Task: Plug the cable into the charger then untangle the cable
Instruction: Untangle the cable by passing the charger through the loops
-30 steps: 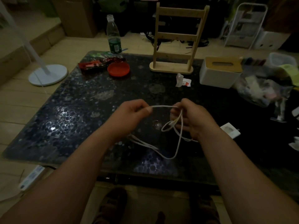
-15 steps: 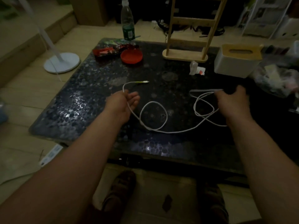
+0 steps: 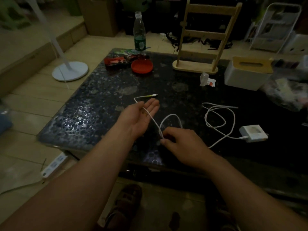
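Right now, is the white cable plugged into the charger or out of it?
Plugged in: one end of the white cable meets the charger at its near-left corner. The other end lies free on the table.

A thin white cable sprawls in loose loops across the dark table, its free connector tip lying flat. Its other end sits plugged into a white square charger lying flat nearby.

I count one cable, one charger, one bottle, one red dish, one wooden rack, one tissue box, two hands.
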